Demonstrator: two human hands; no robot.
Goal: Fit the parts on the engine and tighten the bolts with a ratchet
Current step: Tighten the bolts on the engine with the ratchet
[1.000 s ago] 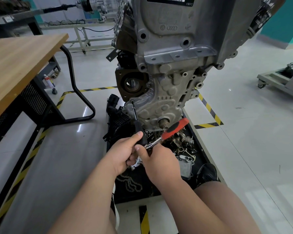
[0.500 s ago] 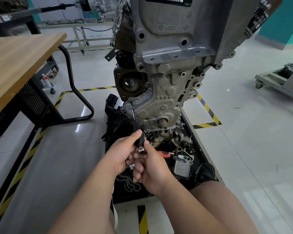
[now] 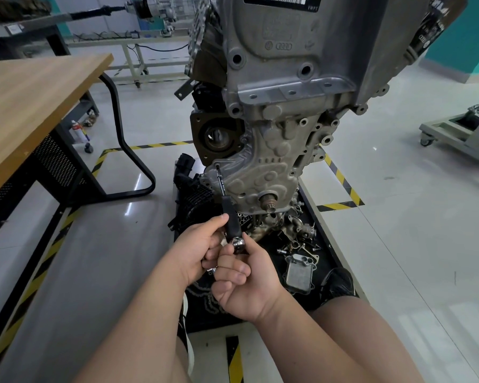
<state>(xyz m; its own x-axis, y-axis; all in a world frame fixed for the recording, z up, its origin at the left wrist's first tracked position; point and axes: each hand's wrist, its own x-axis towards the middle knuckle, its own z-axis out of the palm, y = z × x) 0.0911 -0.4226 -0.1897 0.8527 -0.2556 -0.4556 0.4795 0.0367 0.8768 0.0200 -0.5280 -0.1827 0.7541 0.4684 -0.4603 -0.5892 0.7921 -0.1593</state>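
a bolt [image 3: 217, 165] on the engine [image 3: 274, 167] is being tightened: the driver [image 3: 228, 217] is gripped by the left hand [image 3: 197, 250], the ratchet head [image 3: 237, 242] pinched by the right hand [image 3: 249, 283]; steady turning is probably needed next.

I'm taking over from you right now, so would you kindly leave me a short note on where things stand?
Left hand: grips the black extension bar, whose tip sits at the upper left corner of the lower cover.
Right hand: pinches the chrome ratchet head on the bar's near end; the ratchet's handle is hidden.
Done: the cover is on the engine and the tool is seated.
Left: tighten at this corner (tightness cannot be told), then the other bolts. Loose parts, including an oil cooler, lie in the black tray under the engine.
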